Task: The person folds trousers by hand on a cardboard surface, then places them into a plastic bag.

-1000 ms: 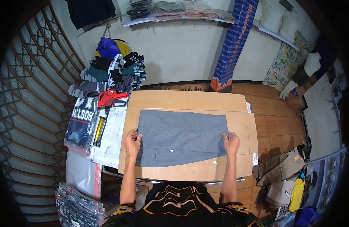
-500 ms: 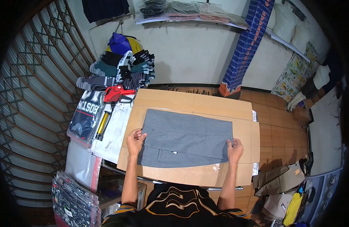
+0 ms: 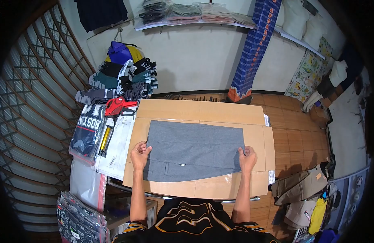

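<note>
A grey garment [image 3: 195,146] lies folded flat on a cardboard-covered table [image 3: 203,109]. My left hand [image 3: 140,154] pinches its left edge where the upper layer meets the lower one. My right hand [image 3: 247,158] pinches the right edge at the same fold line. A narrow strip of the lower layer [image 3: 174,172] shows below the fold, with a small white tag on it.
Left of the cardboard lie bagged clothes, a "Boston" shirt [image 3: 87,129], a red tagging gun [image 3: 118,106] and a yellow tool [image 3: 105,139]. A stack of socks and gloves [image 3: 122,79] stands behind them. Clothes are piled on the floor at right [image 3: 304,190].
Both hands have kept hold of the garment's side edges. The folded upper layer has shifted slightly toward me, and the head camera has moved a little.
</note>
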Action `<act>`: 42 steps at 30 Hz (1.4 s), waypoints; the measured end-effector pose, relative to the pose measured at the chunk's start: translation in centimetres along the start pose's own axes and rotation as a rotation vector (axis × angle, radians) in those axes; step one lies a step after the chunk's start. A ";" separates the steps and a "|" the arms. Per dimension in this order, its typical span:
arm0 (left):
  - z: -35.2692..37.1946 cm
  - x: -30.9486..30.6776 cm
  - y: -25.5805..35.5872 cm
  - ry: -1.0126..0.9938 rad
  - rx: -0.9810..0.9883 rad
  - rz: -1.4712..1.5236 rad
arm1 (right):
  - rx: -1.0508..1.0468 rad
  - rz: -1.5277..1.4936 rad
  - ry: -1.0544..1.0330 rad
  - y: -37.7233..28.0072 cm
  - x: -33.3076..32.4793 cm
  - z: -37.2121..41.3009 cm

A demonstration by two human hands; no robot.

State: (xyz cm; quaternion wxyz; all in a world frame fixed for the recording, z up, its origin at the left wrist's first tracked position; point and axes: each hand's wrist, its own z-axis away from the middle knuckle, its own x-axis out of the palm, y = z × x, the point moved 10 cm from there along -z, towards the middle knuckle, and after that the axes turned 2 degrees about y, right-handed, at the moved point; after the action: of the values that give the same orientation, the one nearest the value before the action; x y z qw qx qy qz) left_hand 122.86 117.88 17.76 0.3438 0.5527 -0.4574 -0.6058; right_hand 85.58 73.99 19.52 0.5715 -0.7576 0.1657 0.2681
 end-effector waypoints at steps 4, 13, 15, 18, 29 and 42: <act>0.0 0.1 0.8 -0.011 0.006 -0.039 | 0.005 0.015 -0.010 -0.4 -0.1 0.1; 6.3 10.7 15.0 -0.480 0.594 -0.380 | 0.056 -0.137 -0.046 -0.4 -1.4 0.5; 7.1 14.3 16.4 -0.607 0.629 -0.392 | 0.058 -0.211 -0.042 0.6 -1.3 0.4; 7.6 19.7 15.7 -0.831 0.694 -0.585 | 0.060 -0.312 -0.007 2.3 -2.1 0.6; 5.7 25.4 11.0 -0.864 0.643 -0.910 | 0.185 0.260 0.386 8.0 -13.6 4.8; 6.9 23.5 12.7 -0.531 0.625 -0.701 | 0.403 -0.688 0.510 11.0 -16.0 2.6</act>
State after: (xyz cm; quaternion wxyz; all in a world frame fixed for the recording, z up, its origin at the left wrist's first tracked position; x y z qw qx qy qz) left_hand 111.38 93.05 21.07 -0.1873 0.5762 -0.4751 -0.6382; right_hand 66.03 72.41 19.98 0.7037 -0.6844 0.0889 -0.1689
